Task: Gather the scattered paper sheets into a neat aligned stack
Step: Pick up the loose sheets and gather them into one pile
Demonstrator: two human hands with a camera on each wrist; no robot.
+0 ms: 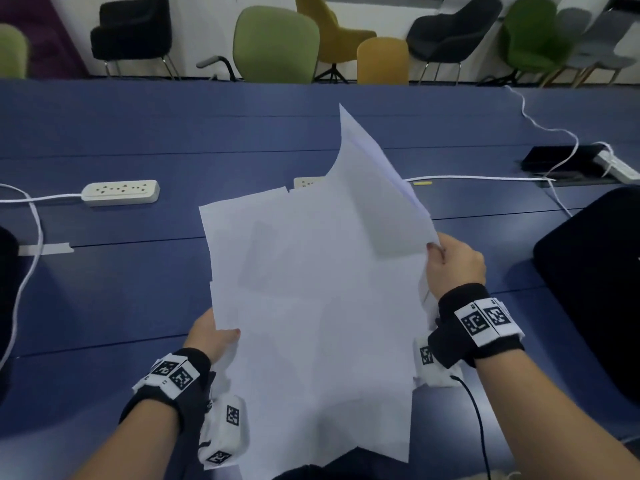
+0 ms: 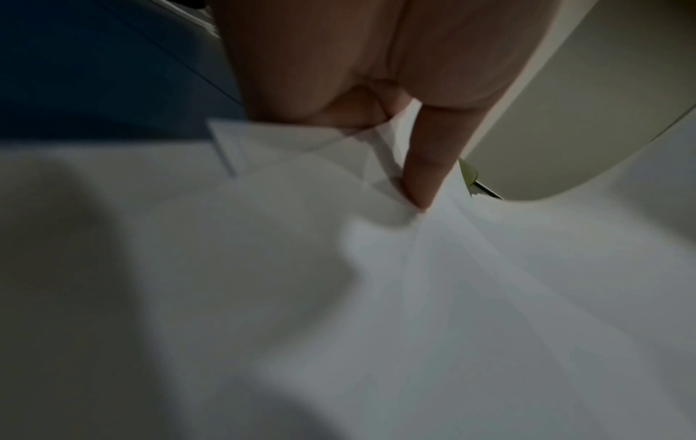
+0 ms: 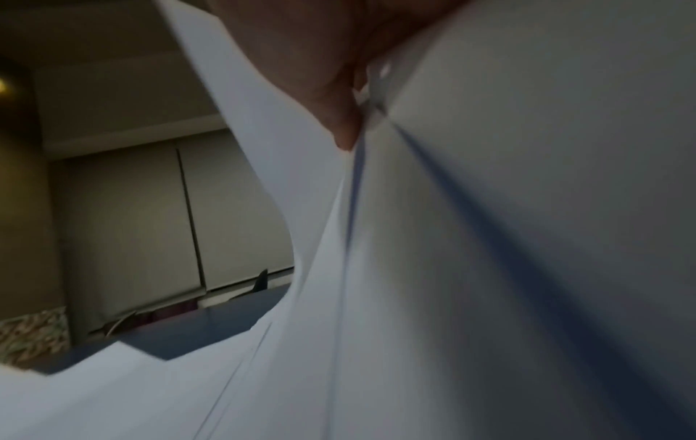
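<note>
Setting: a meeting room with a long blue table [image 1: 138,299], a row of green, mustard and black chairs [image 1: 275,43] along its far side. On the table I log a white power strip [image 1: 121,192] with its cord at left, a second strip [image 1: 304,182] half hidden behind the paper, a small yellow item [image 1: 423,183] and a black cable box [image 1: 554,159] at right. No brand or readable writing found; the only markings are black-and-white square tags on both wristbands [image 1: 485,320]. Item in hand: loose white paper sheets [image 1: 311,289], unaligned, edges fanned, held up above the table in front of me. My left hand [image 1: 211,336] pinches the lower left edge, thumb on top, fingers curled beneath. My right hand [image 1: 455,263] pinches the right edge, where several sheets curl upward.
</note>
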